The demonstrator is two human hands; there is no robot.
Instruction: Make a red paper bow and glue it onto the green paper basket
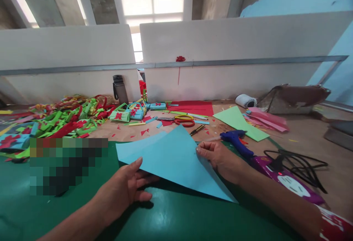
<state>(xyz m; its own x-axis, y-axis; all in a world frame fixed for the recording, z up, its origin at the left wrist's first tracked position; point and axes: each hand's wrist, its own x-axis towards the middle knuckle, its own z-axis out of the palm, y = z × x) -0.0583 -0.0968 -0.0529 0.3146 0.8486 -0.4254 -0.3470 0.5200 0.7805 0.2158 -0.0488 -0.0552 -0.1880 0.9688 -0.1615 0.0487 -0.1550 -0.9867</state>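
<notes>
A sheet of light blue paper (171, 156) is raised and tilted above the green table mat (176, 219). My right hand (222, 158) pinches its right edge between thumb and fingers. At the near left edge, my left hand (121, 189) has its thumb over the paper and its fingers spread underneath, gripping it loosely. Part of the left fingers is hidden by the sheet. Just beyond the paper lie scissors (184, 120) with red and yellow handles and a box cutter (197, 129). A blue glue gun (237, 141) lies right of my right hand.
Colourful paper strips (85, 114) are heaped at the left, beside small paper bags (135, 112) and a dark bottle (120, 88). Red sheets (193, 107) and green paper (241, 123) lie behind. A purple power strip (286, 180), black cable (303, 167) and handbag (295, 99) occupy the right.
</notes>
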